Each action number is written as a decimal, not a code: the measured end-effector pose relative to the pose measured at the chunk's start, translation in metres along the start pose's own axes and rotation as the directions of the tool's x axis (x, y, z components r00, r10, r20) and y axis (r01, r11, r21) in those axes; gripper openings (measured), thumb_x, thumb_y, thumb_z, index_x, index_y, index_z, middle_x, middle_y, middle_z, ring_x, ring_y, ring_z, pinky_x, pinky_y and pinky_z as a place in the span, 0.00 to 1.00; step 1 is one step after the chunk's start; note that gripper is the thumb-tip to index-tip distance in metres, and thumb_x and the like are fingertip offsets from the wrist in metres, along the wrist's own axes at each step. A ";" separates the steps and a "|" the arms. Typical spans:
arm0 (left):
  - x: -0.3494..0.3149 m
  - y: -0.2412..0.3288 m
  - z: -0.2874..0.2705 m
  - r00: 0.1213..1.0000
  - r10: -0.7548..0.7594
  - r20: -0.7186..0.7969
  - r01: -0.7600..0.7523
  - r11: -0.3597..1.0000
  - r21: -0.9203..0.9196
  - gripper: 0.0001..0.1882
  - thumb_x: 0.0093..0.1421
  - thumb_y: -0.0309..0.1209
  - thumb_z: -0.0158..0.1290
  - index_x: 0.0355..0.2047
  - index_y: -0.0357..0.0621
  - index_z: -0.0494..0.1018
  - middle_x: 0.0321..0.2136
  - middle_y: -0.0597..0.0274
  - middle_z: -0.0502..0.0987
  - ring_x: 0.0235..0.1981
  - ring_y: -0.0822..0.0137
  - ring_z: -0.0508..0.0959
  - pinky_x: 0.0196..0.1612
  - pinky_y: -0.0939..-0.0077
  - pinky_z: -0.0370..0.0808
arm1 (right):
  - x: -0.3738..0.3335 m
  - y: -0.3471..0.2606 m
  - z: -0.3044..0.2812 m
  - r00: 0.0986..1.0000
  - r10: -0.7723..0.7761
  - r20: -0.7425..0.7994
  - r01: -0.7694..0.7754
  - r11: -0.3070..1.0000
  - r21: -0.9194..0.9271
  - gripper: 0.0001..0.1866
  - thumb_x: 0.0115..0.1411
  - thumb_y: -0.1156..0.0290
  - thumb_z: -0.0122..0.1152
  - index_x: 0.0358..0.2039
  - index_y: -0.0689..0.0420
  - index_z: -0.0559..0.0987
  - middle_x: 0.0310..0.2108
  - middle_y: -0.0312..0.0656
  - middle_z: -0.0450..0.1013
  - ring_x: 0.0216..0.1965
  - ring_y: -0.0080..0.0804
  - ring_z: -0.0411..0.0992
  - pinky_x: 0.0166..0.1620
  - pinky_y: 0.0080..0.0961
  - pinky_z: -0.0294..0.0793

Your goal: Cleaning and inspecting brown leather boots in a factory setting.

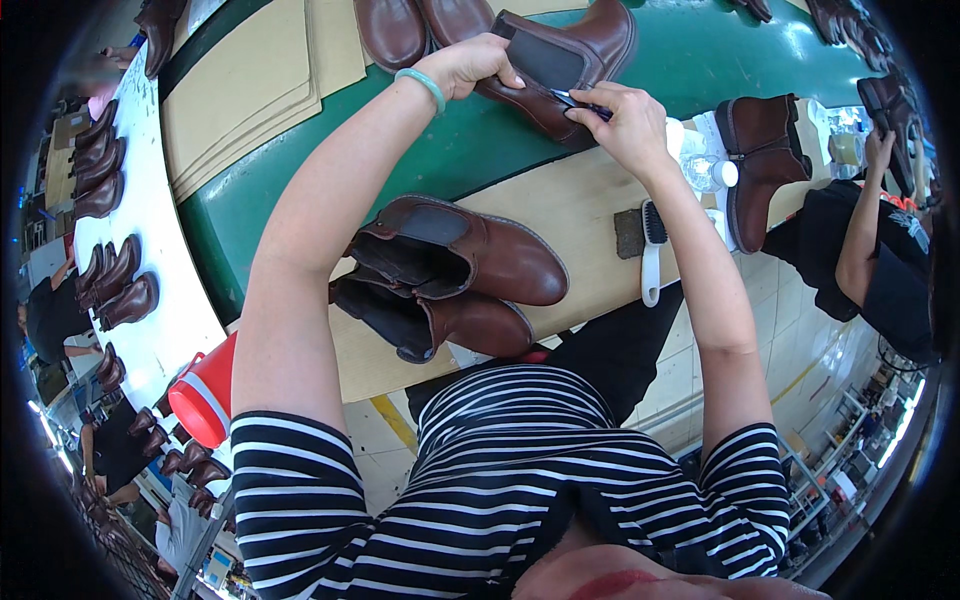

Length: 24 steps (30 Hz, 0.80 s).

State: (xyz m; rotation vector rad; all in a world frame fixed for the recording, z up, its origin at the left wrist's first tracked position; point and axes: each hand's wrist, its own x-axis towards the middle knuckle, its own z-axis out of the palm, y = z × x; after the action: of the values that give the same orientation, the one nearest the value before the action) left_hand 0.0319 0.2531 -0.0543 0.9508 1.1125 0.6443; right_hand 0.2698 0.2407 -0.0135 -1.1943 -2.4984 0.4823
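A brown ankle boot with a dark elastic side panel (548, 58) lies on the green surface at the far side. My left hand (468, 66) is closed on its edge, with a pale green bangle on the wrist. In my right hand (628, 122) is a small tool with a dark handle and a slim metal tip (564, 97); its exact kind is partly hidden by my fingers. The tip rests at or just over the brown leather (540, 108) between my hands. Nearer to me, a pair of brown boots (505, 262) lies on its side.
By my right forearm are a white-handled brush (651, 268), a dark block (629, 233) and a clear bottle with a white cap (708, 173). Another brown boot (765, 170) stands beyond them, near a co-worker's hand (879, 150). Cardboard sheets (240, 85) and a red container (205, 400) lie left.
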 end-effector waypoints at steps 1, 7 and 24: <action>-0.001 0.001 0.001 1.000 0.001 -0.009 -0.001 1.000 0.028 0.25 0.44 0.17 0.55 0.46 0.34 0.71 0.42 0.61 0.76 0.46 0.66 0.70 0.58 0.76 0.56 | 0.000 0.001 -0.001 1.000 0.001 -0.001 -0.001 1.000 0.000 0.10 0.48 0.62 0.66 0.31 0.50 0.84 0.30 0.36 0.77 0.29 0.38 0.75 0.32 0.31 0.73; -0.004 0.007 0.004 1.000 0.000 -0.004 0.000 0.999 0.045 0.25 0.43 0.17 0.55 0.46 0.33 0.71 0.42 0.61 0.76 0.46 0.66 0.70 0.58 0.77 0.56 | -0.002 0.004 -0.002 0.999 -0.036 -0.024 0.037 0.998 0.056 0.12 0.48 0.64 0.68 0.32 0.54 0.83 0.26 0.38 0.76 0.23 0.36 0.72 0.29 0.27 0.70; -0.002 0.016 0.002 1.000 -0.001 -0.008 0.001 0.998 0.065 0.22 0.45 0.16 0.54 0.43 0.35 0.73 0.40 0.62 0.78 0.45 0.69 0.71 0.57 0.77 0.58 | -0.008 0.013 0.011 0.903 0.192 -0.385 -0.007 0.902 0.432 0.10 0.55 0.66 0.62 0.33 0.58 0.82 0.22 0.38 0.74 0.20 0.26 0.70 0.25 0.21 0.69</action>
State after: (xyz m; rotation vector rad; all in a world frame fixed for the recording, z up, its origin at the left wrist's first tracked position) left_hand 0.0335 0.2589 -0.0390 1.0043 1.1463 0.6143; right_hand 0.2780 0.2401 -0.0304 -1.1133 -1.8513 0.6719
